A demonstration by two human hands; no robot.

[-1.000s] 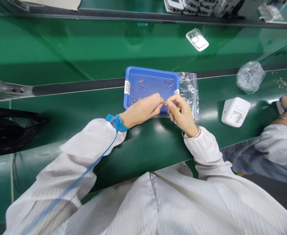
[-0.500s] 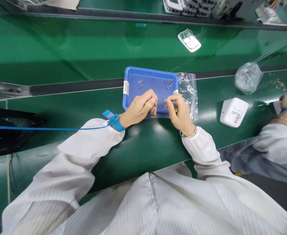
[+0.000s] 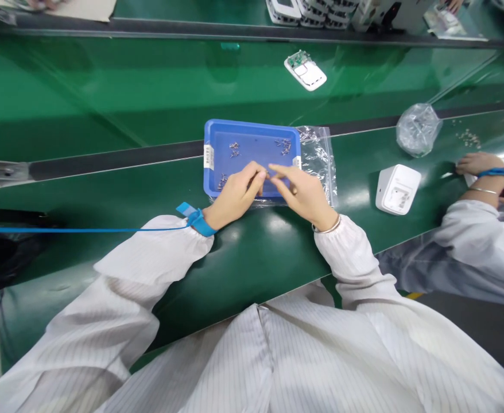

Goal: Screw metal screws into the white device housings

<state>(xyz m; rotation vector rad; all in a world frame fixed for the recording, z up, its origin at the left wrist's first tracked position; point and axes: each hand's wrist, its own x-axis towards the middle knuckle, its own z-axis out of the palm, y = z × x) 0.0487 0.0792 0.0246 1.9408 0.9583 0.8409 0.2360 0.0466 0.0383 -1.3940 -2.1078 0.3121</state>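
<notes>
A shallow blue tray [image 3: 252, 127] lies on the green bench with small loose piles of thin metal pieces [image 3: 283, 146] in it, too small to name. My left hand [image 3: 237, 195] is over the tray's near edge, thumb and fingers pinched together around something tiny that I cannot make out. From the right, my right hand [image 3: 306, 192] meets it, its index finger and thumb closed in at the left fingertips. Whatever lies between the two hands is mostly hidden. A blue wrist strap [image 3: 202, 222] with a cord circles my left wrist.
A clear zip bag [image 3: 318, 163] lies under the tray's right side. Farther right are a white device housing [image 3: 398, 189], a crumpled plastic bag [image 3: 419, 129] and a co-worker's hands [image 3: 480, 163]. An opened white device [image 3: 306, 70] with a circuit board rests beyond the tray.
My right hand has moved left, bringing its fingertips to those of my left hand. Both hands were apart before. The whole view has shifted slightly.
</notes>
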